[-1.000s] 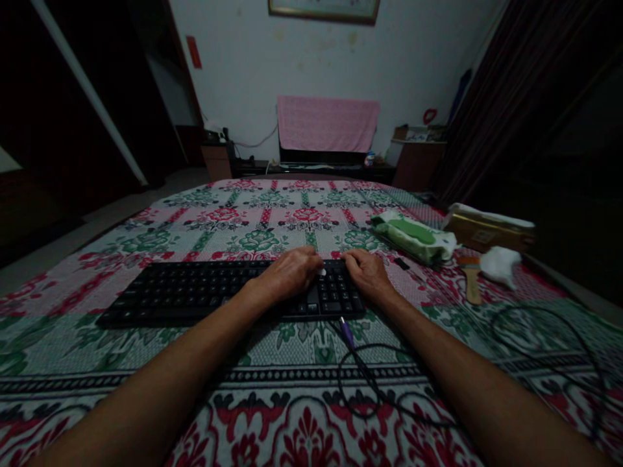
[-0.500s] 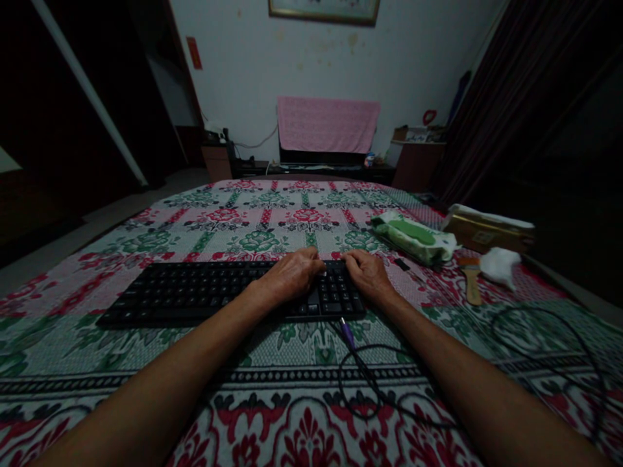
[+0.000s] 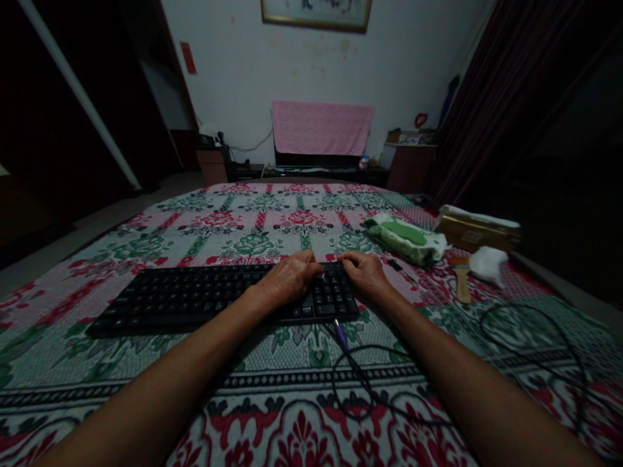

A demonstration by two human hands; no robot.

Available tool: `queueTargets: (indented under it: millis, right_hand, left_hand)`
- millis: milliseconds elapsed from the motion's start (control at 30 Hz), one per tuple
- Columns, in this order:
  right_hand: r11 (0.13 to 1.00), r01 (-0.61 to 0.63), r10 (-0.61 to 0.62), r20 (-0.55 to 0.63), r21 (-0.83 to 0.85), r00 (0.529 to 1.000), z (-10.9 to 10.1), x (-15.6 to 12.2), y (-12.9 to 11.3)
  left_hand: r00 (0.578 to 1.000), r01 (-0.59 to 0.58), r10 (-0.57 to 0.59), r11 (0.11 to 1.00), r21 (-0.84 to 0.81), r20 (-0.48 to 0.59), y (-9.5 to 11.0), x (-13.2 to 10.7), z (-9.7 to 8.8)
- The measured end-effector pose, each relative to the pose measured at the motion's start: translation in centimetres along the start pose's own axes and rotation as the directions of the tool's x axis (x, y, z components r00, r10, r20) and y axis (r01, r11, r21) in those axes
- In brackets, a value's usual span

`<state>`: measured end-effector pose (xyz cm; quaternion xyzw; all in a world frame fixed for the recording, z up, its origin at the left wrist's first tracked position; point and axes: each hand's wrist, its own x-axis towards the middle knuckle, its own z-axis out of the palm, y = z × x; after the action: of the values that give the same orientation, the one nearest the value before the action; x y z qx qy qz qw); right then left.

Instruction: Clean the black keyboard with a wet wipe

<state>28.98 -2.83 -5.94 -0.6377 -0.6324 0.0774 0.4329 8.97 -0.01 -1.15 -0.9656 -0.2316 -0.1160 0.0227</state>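
Observation:
A black keyboard (image 3: 195,298) lies across a flowered bedspread (image 3: 253,224). My left hand (image 3: 291,280) rests on the keys at its right end. Its fingers are curled and pressed together over the number pad, and what they pinch is too small and dark to name. Close beside it, my right hand (image 3: 363,274) has bent fingers gripping the keyboard's far right corner. The two hands almost touch. The keyboard's cable, with a purple plug (image 3: 341,334), loops over the bedspread in front of me.
A green and white wipes pack (image 3: 406,239) lies right of the keyboard. Past it are a wooden brush (image 3: 461,282), a white wad (image 3: 488,264) and a flat brown box (image 3: 474,228). More cable (image 3: 530,337) coils at the right. A pink cloth (image 3: 321,127) hangs at the far wall.
Both hands stay on the keyboard's right end, the left fingers shifting only slightly. The view has drifted a little, so everything sits slightly further left and lower.

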Motion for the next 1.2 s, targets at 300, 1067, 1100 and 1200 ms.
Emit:
queueTargets:
  millis: [300,1067,1100,1200]
  right_hand:
    - [0.994,0.033,-0.031,0.015,-0.101,0.999,-0.4,-0.1,0.0]
    - [0.997,0.047,-0.047,0.008,-0.064,0.999,0.1,-0.1,0.5]
    - [0.997,0.045,-0.044,0.009,-0.064,0.999,0.1,-0.1,0.4]
    - [0.996,0.046,-0.046,0.010,-0.080,0.999,-0.1,-0.1,0.2]
  left_hand:
    - [0.999,0.019,-0.020,0.999,-0.041,-0.029,-0.1,-0.1,0.1]
    - [0.969,0.193,-0.198,0.980,-0.043,-0.147,-2.3,-0.9,-0.6]
    - [0.973,0.172,-0.179,0.983,-0.059,-0.148,-2.3,-0.8,-0.5]
    - [0.985,0.085,-0.100,0.991,-0.108,-0.144,-1.8,-0.7,-0.2]
